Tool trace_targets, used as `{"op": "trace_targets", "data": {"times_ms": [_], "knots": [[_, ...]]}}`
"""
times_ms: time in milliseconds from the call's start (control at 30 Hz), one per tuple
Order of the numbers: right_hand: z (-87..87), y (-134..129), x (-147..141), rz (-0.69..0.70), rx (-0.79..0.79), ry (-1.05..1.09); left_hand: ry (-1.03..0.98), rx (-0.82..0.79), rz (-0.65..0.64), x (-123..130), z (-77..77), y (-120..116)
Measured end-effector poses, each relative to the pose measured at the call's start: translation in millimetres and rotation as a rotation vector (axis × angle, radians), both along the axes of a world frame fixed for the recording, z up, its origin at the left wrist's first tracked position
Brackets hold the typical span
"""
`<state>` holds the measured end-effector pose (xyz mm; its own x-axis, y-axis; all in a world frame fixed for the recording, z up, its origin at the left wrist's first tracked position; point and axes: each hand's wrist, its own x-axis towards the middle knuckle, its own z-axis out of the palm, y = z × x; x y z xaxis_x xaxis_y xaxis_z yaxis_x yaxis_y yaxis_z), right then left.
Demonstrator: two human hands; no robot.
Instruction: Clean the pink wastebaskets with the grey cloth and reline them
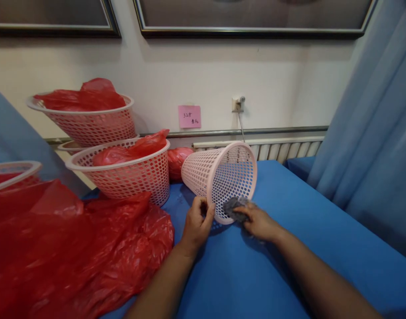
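Observation:
A light pink perforated basket lies tipped on its side on the blue-covered table, its round opening turned toward me. My left hand grips the lower left of its rim, thumb and fingers pinched round the edge. In my right hand is a bunched dark grey cloth, pressed at the lower inside of the opening near the rim. The cloth and the fingers on it are slightly blurred.
At left stand more pink baskets holding red plastic bags, with a large heap of red plastic before them. A radiator runs behind the table. Blue curtains hang at right. A pink note is on the wall.

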<state>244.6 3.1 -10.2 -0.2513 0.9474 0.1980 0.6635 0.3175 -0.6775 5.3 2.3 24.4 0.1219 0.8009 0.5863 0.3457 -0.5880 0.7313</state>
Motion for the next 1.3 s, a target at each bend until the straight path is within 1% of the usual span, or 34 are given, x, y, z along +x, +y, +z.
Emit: {"op": "trace_targets", "data": {"times_ms": [67, 133, 167, 200, 233, 267, 300, 367, 400, 433, 467, 533, 567, 600, 633, 667, 733, 767, 800, 833, 867, 900, 967, 1000, 1033, 1100, 1133, 1200, 1300], "knots": [[-2.1, -12, -18, 0.200, -0.117, 0.307, -0.051, 0.014, 0.017, 2, -4.2, 2], [-2.3, -20, -29, 0.295, -0.269, 0.596, -0.087, 0.023, 0.014, 3, -8.7, 4], [-2.3, -21, -30, 0.314, -0.328, 0.671, -0.100, 0.023, 0.003, 4, -10.8, 5], [-2.6, -20, -29, 0.316, -0.348, 0.674, -0.110, 0.021, -0.011, 5, -12.7, 6], [-3.0, -18, -25, 0.293, -0.322, 0.599, -0.120, 0.015, -0.025, 6, -14.2, 7], [-3.7, -14, -19, 0.228, -0.263, 0.454, -0.129, 0.009, -0.035, 6, -15.4, 8], [-4.4, -8, -11, 0.123, -0.193, 0.277, -0.137, 0.004, -0.039, 6, -16.1, 9], [-5.5, 4, 8, -0.142, -0.077, -0.026, -0.145, 0.005, -0.028, 5, -16.7, 11], [-5.7, 9, 17, -0.263, -0.052, -0.113, -0.147, 0.014, -0.015, 5, -16.7, 12], [-5.6, 14, 26, -0.354, -0.045, -0.154, -0.145, 0.026, -0.002, 4, -16.7, 13], [-5.3, 18, 32, -0.410, -0.041, -0.161, -0.142, 0.038, 0.009, 3, -16.7, 14], [-4.8, 20, 35, -0.436, -0.028, -0.155, -0.141, 0.056, 0.026, 2, -17.0, 14], [-4.7, 18, 32, -0.421, -0.021, -0.160, -0.141, 0.059, 0.029, 1, -17.3, 14], [-4.8, 15, 25, -0.368, -0.019, -0.150, -0.143, 0.058, 0.031, 1, -17.7, 14], [-5.0, 10, 17, -0.272, -0.031, -0.106, -0.147, 0.056, 0.033, 0, -18.1, 13], [-5.3, 4, 7, -0.140, -0.067, -0.022, -0.152, 0.055, 0.034, 0, -18.4, 13], [-5.3, -8, -13, 0.151, -0.212, 0.241, -0.158, 0.063, 0.040, 0, -18.7, 14], [-5.0, -13, -20, 0.269, -0.303, 0.374, -0.158, 0.070, 0.045, -1, -18.7, 14], [-4.3, -17, -25, 0.341, -0.386, 0.463, -0.155, 0.078, 0.051, -1, -18.6, 15], [-3.4, -18, -26, 0.352, -0.437, 0.475, -0.150, 0.084, 0.057, -2, -18.2, 15], [-2.3, -17, -24, 0.299, -0.431, 0.409, -0.142, 0.088, 0.063, -2, -17.6, 16], [-0.9, -15, -19, 0.197, -0.380, 0.295, -0.136, 0.093, 0.069, -3, -16.6, 16], [2.1, -5, -2, -0.086, -0.221, 0.049, -0.125, 0.109, 0.077, -3, -13.5, 15], [3.7, 1, 7, -0.222, -0.150, -0.035, -0.118, 0.122, 0.078, -4, -11.3, 15], [5.0, 7, 17, -0.335, -0.100, -0.080, -0.110, 0.136, 0.078, -4, -9.0, 14], [5.8, 15, 30, -0.478, -0.045, -0.104, -0.098, 0.160, 0.082, -4, -4.7, 11], [4.8, 18, 32, -0.517, -0.020, -0.106, -0.098, 0.163, 0.086, -4, -3.3, 11], [-0.6, 18, 29, -0.515, -0.005, -0.085, -0.144, 0.126, 0.090, -4, -3.5, 10], [-14.4, 16, 16, -0.388, -0.074, -0.008, -0.248, -0.031, 0.066, 1, -11.8, 9]]}}
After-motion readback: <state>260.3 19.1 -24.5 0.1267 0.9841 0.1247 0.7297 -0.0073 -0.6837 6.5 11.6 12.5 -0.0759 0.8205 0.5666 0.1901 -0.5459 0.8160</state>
